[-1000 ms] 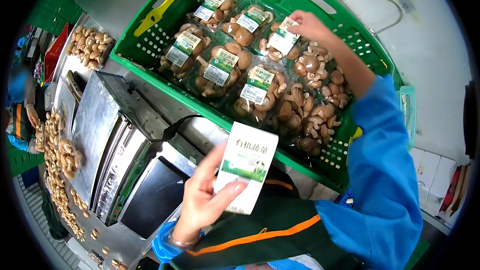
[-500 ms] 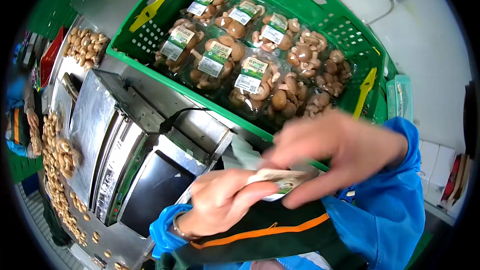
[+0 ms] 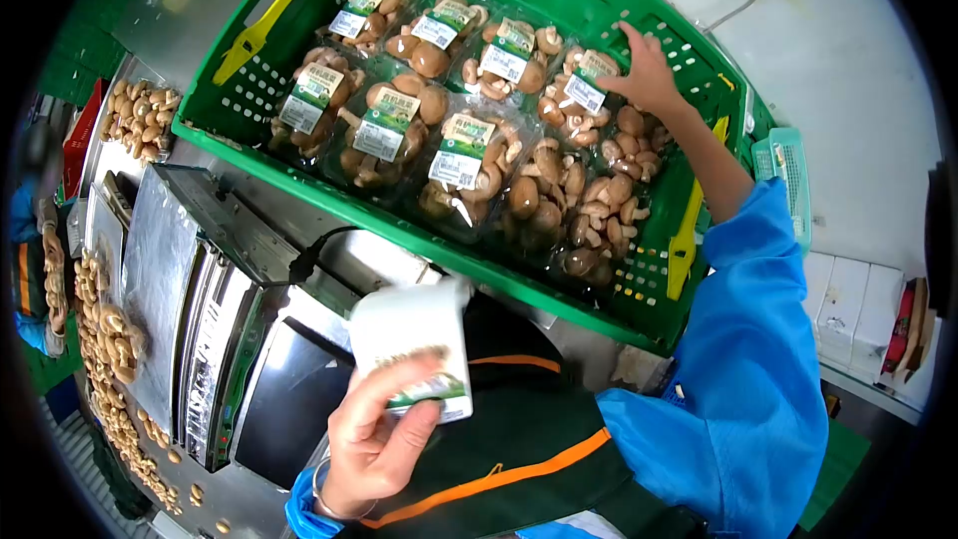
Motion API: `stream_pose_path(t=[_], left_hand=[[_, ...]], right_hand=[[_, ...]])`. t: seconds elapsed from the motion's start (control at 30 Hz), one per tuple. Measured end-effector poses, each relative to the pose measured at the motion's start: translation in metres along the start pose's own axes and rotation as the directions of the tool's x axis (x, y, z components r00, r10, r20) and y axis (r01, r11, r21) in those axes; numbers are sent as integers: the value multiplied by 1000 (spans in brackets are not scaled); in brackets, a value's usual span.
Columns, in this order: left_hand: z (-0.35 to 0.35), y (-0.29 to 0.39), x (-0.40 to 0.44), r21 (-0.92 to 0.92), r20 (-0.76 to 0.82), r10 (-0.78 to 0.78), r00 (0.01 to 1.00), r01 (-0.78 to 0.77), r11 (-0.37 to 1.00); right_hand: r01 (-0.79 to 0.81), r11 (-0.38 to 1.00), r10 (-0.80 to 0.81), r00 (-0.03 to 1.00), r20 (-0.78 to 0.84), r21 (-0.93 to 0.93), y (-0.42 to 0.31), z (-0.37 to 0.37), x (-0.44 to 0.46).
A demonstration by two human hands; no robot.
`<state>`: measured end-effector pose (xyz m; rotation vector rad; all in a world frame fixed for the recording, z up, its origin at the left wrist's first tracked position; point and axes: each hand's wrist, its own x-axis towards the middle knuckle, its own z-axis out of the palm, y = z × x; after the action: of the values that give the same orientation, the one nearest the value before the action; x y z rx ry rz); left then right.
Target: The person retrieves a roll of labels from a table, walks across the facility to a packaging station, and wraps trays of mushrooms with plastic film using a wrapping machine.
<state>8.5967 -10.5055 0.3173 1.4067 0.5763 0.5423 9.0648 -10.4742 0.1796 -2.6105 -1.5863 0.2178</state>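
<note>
In my left hand (image 3: 374, 439) is a bunch of printed labels (image 3: 411, 324) with white backing, pinched between thumb and fingers. My right hand (image 3: 647, 72) reaches into the green crate (image 3: 329, 185), its fingers spread over a clear pack of brown mushrooms (image 3: 571, 118). That pack carries a green and white label (image 3: 587, 82) by my thumb; whether the thumb touches it I cannot tell. Several other mushroom packs in the crate bear the same kind of label, such as the front one (image 3: 461, 152). Packs toward the right front, including one mushroom pack (image 3: 604, 215), show no label.
Left of the crate stands a metal weighing and wrapping machine (image 3: 215, 319) with a dark panel (image 3: 289, 404) and a black cable (image 3: 317, 250). Loose mushrooms (image 3: 110, 359) lie on the metal table. A co-worker's hand (image 3: 52, 269) shows at far left. A teal basket (image 3: 783, 175) sits right.
My right hand has moved from the labels up to a pack in the crate, which now has a label. My left hand has lowered slightly leftward, still holding the labels.
</note>
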Motion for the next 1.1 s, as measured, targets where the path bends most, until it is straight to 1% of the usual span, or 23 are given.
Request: stream_pose_path(t=[0.03, 0.1, 0.17, 0.2, 0.23, 0.27, 0.33, 0.4, 0.47, 0.5, 0.57, 0.63, 0.7, 0.77, 0.8, 0.83, 0.9, 0.93, 0.97, 1.0, 1.03, 1.07, 1.1], left_hand=[[-6, -1, 3, 34, 130, 91, 987, -96, 995], [20, 5, 1, -164, -224, -135, 965, 99, 982], [43, 25, 19, -369, -370, -219, 903, 74, 926], [38, 20, 19, -185, -327, -79, 942, 18, 983], [30, 14, 16, 0, -250, 40, 967, -41, 999], [25, 10, 14, 181, -145, 138, 980, -111, 977], [30, 9, 24, 252, -70, 231, 971, -207, 945], [30, 14, 28, 249, 92, 68, 993, -89, 964], [25, -6, 16, 284, 99, -198, 975, 163, 945], [20, -23, 2, 293, 44, -305, 951, 279, 914], [7, -25, -14, -16, 35, -522, 852, 523, 852], [9, -18, -13, -237, -27, -391, 920, 374, 897], [11, -3, -11, -429, -105, -282, 954, 212, 878], [15, -1, -21, -239, -351, -99, 931, 13, 971], [2, 2, -32, -77, -213, -98, 972, 83, 994], [-5, -4, -46, -120, -159, -155, 975, 136, 983], [-11, -15, -50, -125, -27, -3, 1000, 0, 992], [19, 5, -30, -252, -292, -112, 950, 37, 967], [29, 16, -22, -301, -333, -157, 930, 53, 952], [22, 13, -23, -43, -270, -15, 963, 4, 999], [16, 9, -25, 210, -174, 98, 980, -61, 976], [20, 8, -17, 346, -138, 296, 945, -234, 909], [27, 13, -10, 321, -180, 317, 931, -249, 914]], right_hand=[[71, 997, -69, 994, 84, -23, -4, -7, -6], [163, 985, -155, 982, 112, -64, -15, -19, -17], [197, 973, -197, 980, 10, -122, -40, -28, -29], [281, 930, -280, 959, -38, 236, -71, -52, -43], [116, 752, -307, 933, 189, 648, -118, -100, -73], [-51, 533, -450, 828, 333, 845, -149, -140, -108], [80, 298, -765, 616, 188, 951, -175, -169, -161], [317, 357, -762, 642, 78, 879, -190, -181, -178], [134, 587, -483, 849, 212, 799, -169, -169, -162], [-41, 510, -386, 882, 271, 859, -153, -160, -144], [-236, 704, -210, 832, 514, 670, -114, -113, -111], [-205, 820, -206, 764, 612, 533, -84, -35, -98], [-145, 779, -237, 833, 500, 610, -64, 19, -99], [124, 869, -165, 985, 43, 480, -81, -2, -121], [127, 876, -205, 971, 121, 466, -82, -5, -124], [140, 882, -250, 948, 195, 450, -80, -8, -125], [190, 931, -289, 906, 310, 311, -86, -10, -128], [221, 958, -272, 898, 346, 182, -95, -7, -131], [250, 967, -249, 892, 377, 46, -101, -7, -133], [435, 899, -439, 894, 94, 56, -108, -22, -135], [252, 888, -350, 913, 210, 384, -136, -66, -141], [-79, 712, -365, 807, 464, 697, -162, -110, -152], [-228, 512, -511, 694, 507, 828, -177, -146, -170]])
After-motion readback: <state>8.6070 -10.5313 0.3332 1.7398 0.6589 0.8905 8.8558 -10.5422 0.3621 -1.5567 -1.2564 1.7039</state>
